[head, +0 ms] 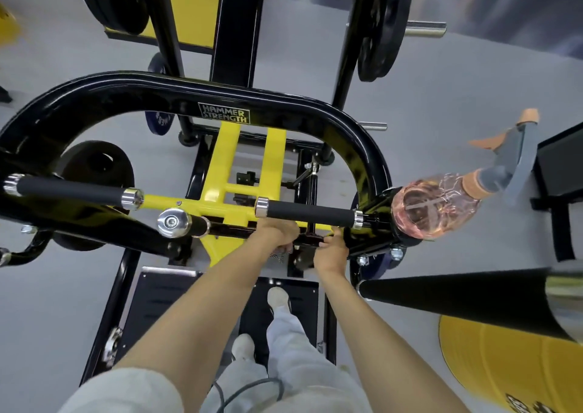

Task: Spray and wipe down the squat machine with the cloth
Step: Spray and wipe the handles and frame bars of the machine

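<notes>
Right of the hands, with the left hand (276, 232) clutching what's probably the cloth (281, 252) and the right hand (331, 254) gripping a bracket (310, 241), the spray bottle (435, 207) is perching on the squat machine (126, 97), just asking to get bumped off.

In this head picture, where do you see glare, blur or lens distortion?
Head view: the wide-angle lens bows the black curved bar and stretches the edges; light glares along that bar and glints on the chrome end cap; the spray bottle looks smeared; left hand and right hand are fairly sharp.
</notes>
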`<state>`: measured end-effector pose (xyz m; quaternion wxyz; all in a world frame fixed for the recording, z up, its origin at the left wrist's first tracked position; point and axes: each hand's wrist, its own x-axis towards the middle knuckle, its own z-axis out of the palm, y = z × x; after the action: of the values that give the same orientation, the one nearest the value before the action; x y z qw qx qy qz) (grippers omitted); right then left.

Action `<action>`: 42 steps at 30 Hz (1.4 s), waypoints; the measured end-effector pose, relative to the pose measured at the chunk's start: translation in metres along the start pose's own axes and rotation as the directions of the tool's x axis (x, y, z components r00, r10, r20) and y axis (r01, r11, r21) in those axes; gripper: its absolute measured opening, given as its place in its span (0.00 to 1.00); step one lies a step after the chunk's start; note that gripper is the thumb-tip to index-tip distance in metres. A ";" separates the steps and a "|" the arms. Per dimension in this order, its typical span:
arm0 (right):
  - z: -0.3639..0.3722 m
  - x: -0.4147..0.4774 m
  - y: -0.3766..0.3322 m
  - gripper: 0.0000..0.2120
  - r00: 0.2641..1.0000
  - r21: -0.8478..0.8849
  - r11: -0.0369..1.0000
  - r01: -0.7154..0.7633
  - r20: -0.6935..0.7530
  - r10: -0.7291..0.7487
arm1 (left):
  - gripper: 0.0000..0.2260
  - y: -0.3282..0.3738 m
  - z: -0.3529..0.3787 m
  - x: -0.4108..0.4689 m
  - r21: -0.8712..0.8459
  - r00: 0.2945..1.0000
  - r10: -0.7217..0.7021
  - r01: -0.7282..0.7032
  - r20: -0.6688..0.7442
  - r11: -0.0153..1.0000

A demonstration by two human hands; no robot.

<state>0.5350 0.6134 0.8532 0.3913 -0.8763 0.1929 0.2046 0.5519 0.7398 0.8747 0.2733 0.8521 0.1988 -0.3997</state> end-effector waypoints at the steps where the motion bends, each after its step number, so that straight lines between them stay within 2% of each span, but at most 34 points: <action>1: -0.002 0.001 0.000 0.14 1.000 0.010 1.000 -0.023 -0.010 0.024 | 0.22 0.012 0.007 0.002 0.085 0.998 0.066 -0.066 0.005 0.994; 4: -0.007 0.002 0.004 0.14 1.000 0.012 1.000 0.012 -0.027 -0.011 | 0.11 0.034 0.025 0.007 0.325 0.970 0.235 -0.203 -0.062 0.924; 6: -0.007 0.001 0.005 0.13 0.999 0.048 0.998 0.026 -0.038 -0.024 | 0.10 0.040 0.035 0.009 0.406 0.947 0.305 -0.240 -0.104 0.882; 9: -0.004 0.005 0.015 0.13 0.999 -0.008 1.000 -0.018 -0.045 0.018 | 0.12 0.047 0.043 0.017 0.446 0.925 0.366 -0.287 -0.101 0.847; 11: -0.003 0.008 0.022 0.13 0.999 -0.081 0.996 -0.031 -0.032 0.028 | 0.13 0.052 0.044 0.020 0.434 0.930 0.363 -0.304 -0.057 0.848; 13: -0.001 0.006 0.026 0.10 0.999 -0.220 0.974 0.053 0.002 -0.054 | 0.12 0.057 0.045 0.025 0.410 0.940 0.339 -0.296 -0.034 0.863; 16: 0.001 0.002 0.023 0.13 0.995 -0.154 0.986 0.065 -0.062 -0.075 | 0.09 0.061 0.041 0.028 0.380 0.962 0.273 -0.258 0.016 0.888; 18: 0.000 0.003 0.021 0.09 0.999 -0.111 0.993 0.033 -0.012 -0.035 | 0.09 0.054 0.033 0.027 0.359 0.963 0.251 -0.268 0.093 0.894; 21: 0.003 0.003 0.018 0.18 0.995 -0.160 0.984 0.076 0.080 -0.064 | 0.10 0.037 0.020 0.024 0.205 0.956 0.209 -0.251 0.208 0.946; 25: 0.007 -0.008 0.007 0.21 0.996 -0.264 0.963 0.050 0.082 -0.029 | 0.15 0.017 0.002 0.014 0.021 0.970 0.103 -0.111 0.220 0.994; 27: 0.012 -0.013 0.006 0.25 0.989 -0.380 0.919 0.107 0.137 -0.058 | 0.16 0.007 -0.004 0.013 -0.024 0.983 0.056 -0.052 0.175 0.998; 29: 0.014 -0.018 0.003 0.29 0.980 -0.448 0.880 0.160 0.179 -0.087 | 0.19 -0.006 -0.010 0.008 0.002 0.990 0.010 -0.010 0.139 1.000; 32: 0.015 -0.024 0.000 0.32 0.973 -0.478 0.855 0.199 0.197 -0.117 | 0.10 -0.026 -0.016 0.007 0.306 0.999 -0.030 0.022 0.021 0.952; 33: 0.015 -0.026 -0.001 0.32 0.972 -0.482 0.852 0.206 0.199 -0.123 | 0.10 -0.031 -0.014 0.007 0.374 1.000 -0.020 0.025 -0.020 0.927; 35: 0.014 -0.030 -0.002 0.32 0.970 -0.485 0.846 0.220 0.197 -0.139 | 0.14 -0.038 -0.010 0.001 0.391 0.992 -0.011 0.059 -0.124 0.919; 37: 0.014 -0.034 -0.004 0.32 0.969 -0.487 0.844 0.224 0.200 -0.142 | 0.15 -0.052 -0.005 -0.008 0.394 0.954 0.016 0.109 -0.300 0.913; 39: 0.015 -0.037 -0.003 0.33 0.970 -0.482 0.849 0.218 0.202 -0.134 | 0.16 -0.069 0.002 -0.017 0.479 0.882 0.085 0.168 -0.463 0.861; 42: 0.019 -0.046 -0.001 0.35 0.970 -0.483 0.847 0.222 0.200 -0.141 | 0.11 -0.090 0.018 -0.026 0.623 0.779 0.229 0.248 -0.584 0.742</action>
<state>0.4927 0.6368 0.8658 0.1814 -0.9432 0.0178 0.2779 0.4755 0.7950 0.8575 -0.1361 0.9730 0.1252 -0.1383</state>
